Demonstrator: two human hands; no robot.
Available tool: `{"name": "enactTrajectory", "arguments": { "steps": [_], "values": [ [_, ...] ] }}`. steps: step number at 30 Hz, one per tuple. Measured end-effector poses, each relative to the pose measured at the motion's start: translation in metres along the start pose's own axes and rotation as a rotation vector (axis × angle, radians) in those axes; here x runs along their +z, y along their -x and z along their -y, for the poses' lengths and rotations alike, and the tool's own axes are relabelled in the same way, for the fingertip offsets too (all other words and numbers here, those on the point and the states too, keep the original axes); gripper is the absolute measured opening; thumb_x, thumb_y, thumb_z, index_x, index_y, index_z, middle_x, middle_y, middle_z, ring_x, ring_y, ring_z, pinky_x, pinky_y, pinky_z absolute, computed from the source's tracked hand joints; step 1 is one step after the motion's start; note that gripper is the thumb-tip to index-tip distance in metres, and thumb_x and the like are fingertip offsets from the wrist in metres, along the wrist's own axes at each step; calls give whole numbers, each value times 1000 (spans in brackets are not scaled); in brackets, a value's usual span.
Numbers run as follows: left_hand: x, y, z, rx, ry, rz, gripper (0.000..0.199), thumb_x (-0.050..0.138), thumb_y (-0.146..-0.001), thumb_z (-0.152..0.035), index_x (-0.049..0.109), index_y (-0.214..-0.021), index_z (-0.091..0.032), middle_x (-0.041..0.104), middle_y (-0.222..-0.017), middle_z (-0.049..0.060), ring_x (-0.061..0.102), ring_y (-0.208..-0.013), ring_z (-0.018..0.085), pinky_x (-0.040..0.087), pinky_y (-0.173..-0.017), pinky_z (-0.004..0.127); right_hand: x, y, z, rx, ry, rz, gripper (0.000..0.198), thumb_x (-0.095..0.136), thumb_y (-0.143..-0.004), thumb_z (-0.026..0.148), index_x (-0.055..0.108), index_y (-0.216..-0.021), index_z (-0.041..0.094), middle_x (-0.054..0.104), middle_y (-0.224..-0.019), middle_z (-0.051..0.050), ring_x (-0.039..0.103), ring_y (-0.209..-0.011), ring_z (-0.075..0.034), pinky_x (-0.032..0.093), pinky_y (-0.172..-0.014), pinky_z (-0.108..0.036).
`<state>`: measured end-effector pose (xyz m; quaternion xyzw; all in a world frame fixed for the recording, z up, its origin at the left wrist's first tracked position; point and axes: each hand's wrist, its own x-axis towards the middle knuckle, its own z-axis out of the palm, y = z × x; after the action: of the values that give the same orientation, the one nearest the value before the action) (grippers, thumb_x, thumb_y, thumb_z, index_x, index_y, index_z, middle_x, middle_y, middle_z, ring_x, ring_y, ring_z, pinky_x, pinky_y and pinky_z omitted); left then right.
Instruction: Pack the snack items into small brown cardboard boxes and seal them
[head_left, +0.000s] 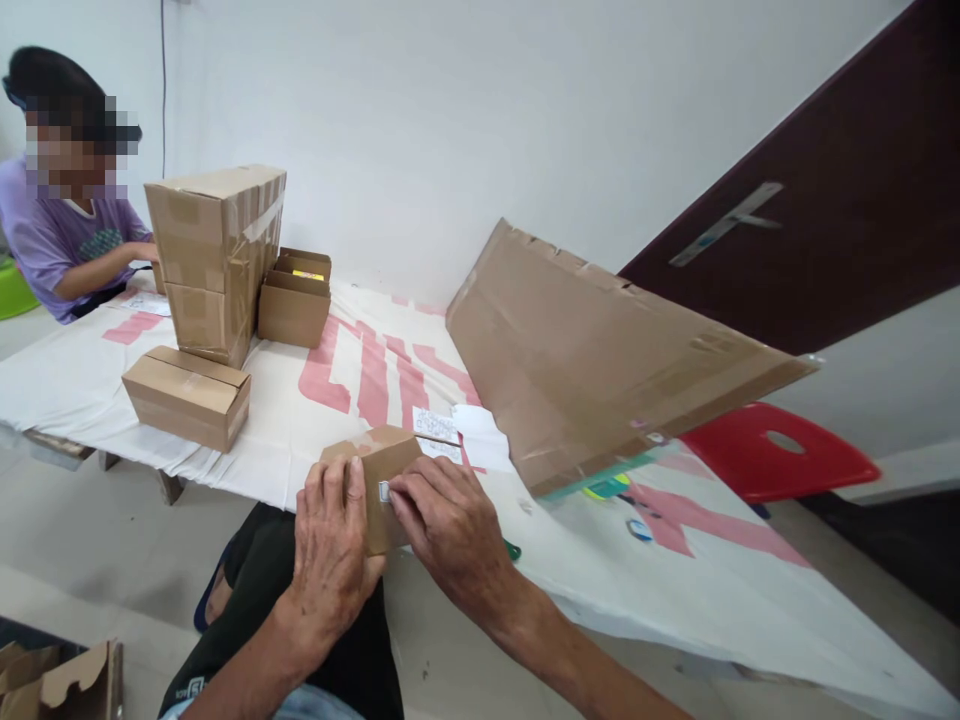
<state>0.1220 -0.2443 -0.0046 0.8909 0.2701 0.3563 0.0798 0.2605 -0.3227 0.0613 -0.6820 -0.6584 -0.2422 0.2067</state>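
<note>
A small brown cardboard box (384,520) is tilted at the table's near edge, above my lap. My left hand (330,530) grips its left side, fingers lying along the cardboard and the thumb low near the bottom. On the face towards me sits a small white label (385,491) with a dark border. My right hand (450,515) has its thumb and forefinger pinched together at the label's right edge; the other fingers rest curled over the box's right side. Just beyond the box lie white paper sheets with writing (435,425), partly hidden behind it.
Left on the cloth-covered table (390,310) stand a closed carton (187,395), a tall taped carton (202,260) and an open box (294,315). A large cardboard sheet (600,350) leans at right, near a tape roll (639,530) and red stool (780,455). Another person (75,240) sits far left.
</note>
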Motion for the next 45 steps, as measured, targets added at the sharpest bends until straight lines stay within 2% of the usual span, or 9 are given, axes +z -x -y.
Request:
{"name": "enactTrajectory", "arguments": {
  "steps": [5,14,20,26,34,39,45],
  "values": [
    [0,0,-3,-14,12,5,101,76,-70,-9,32,-160,-12,53,-152,23,49,-140,43,49,-111,58,0,2,-1,1,80,-6,21,58,-102,13,64,-83,21,67,-84,-6,54,-82,-24,39,-80,-36],
    [0,0,-4,10,-19,-13,97,78,-67,-11,39,-156,-8,53,-150,24,48,-139,42,51,-110,56,-1,-3,1,-12,143,-12,26,59,-100,12,63,-76,21,64,-77,-4,53,-79,-23,37,-78,-36],
    [0,1,-3,16,-23,-17,94,76,-70,-11,38,-156,-10,54,-150,24,50,-139,42,50,-111,57,0,-6,1,-56,198,-19,28,58,-98,9,61,-73,21,61,-74,-5,51,-77,-22,37,-77,-36],
    [1,0,-4,4,-11,1,97,75,-67,-9,37,-156,-10,55,-148,24,50,-139,42,51,-110,57,2,-8,-2,-123,268,-17,29,55,-97,7,58,-72,22,58,-73,-4,50,-76,-22,36,-76,-37],
    [-3,0,-4,2,0,20,101,79,-65,-9,37,-157,-8,54,-149,24,49,-140,42,50,-111,58,3,-7,-7,-154,214,-12,28,54,-98,8,57,-74,22,57,-74,-4,49,-77,-23,36,-77,-36],
    [-4,1,-3,-15,20,32,104,80,-64,-8,35,-158,-9,52,-151,24,48,-141,42,49,-112,58,-1,-6,-11,-145,117,22,18,56,-103,14,64,-88,20,63,-83,-6,51,-83,-23,38,-79,-36],
    [-4,1,-2,-13,19,58,105,79,-66,-10,32,-160,-11,52,-153,24,48,-142,43,49,-112,59,0,-9,-11,-198,165,7,30,54,-102,8,59,-76,21,57,-74,-2,48,-77,-21,34,-76,-36]
  ]
}}
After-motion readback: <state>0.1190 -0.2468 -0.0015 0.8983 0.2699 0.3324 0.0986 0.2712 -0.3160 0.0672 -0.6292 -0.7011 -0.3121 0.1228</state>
